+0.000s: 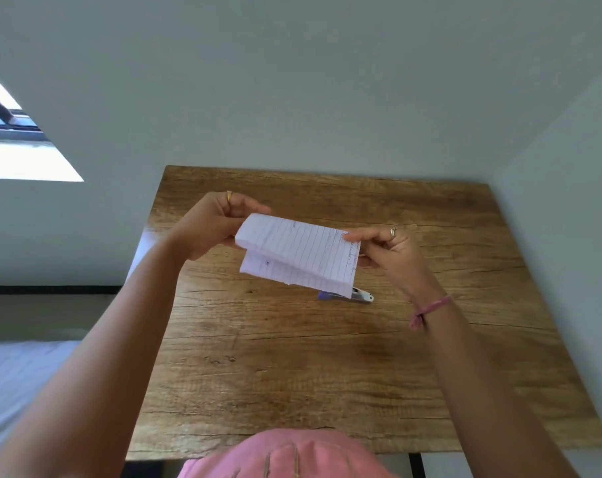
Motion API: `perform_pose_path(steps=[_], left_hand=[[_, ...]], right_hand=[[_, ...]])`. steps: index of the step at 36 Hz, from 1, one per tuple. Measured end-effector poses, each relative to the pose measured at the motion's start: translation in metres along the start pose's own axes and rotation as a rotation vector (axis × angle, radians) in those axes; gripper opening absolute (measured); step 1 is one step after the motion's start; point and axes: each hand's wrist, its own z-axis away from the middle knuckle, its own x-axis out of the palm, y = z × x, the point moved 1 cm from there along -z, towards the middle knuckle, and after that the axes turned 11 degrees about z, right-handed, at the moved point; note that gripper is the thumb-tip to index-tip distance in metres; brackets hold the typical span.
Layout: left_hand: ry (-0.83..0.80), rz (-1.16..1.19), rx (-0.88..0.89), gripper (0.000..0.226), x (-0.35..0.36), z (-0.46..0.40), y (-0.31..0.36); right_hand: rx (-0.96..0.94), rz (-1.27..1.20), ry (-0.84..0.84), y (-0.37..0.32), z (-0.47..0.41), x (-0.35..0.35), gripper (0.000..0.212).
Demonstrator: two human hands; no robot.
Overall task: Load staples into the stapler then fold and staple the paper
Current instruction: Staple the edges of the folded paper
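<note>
while the folded paper [297, 255] is held in the air above the counter [327, 374], the left hand [210, 224] pinches its left end and the right hand [387, 248] pinches its right end, fingers of both clamped on the sheet. the lined paper is already doubled over, with the lower flap hanging loose. the stapler [354, 295] lies on the counter just below the paper, partly hidden by it, and appears closed. judged status: loading cannot be confirmed; folding is nearly complete; stapling is not yet done.
</note>
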Motion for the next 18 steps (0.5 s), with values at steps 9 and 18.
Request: perform_pose_path(steps=[9,18], left_hand=[[0.018,-0.075,0.114,0.036,0.0056,0.0030,0.0077],[0.090,0.246,0.066,0.022,0.0088,-0.0046,0.0047]], right_hand=[[-0.057,0.069,0.001,-0.0005,-0.0019,-0.0048,0.036],[-0.086,0.105,0.078,-0.0045,0.0001,-0.0067,0.028]])
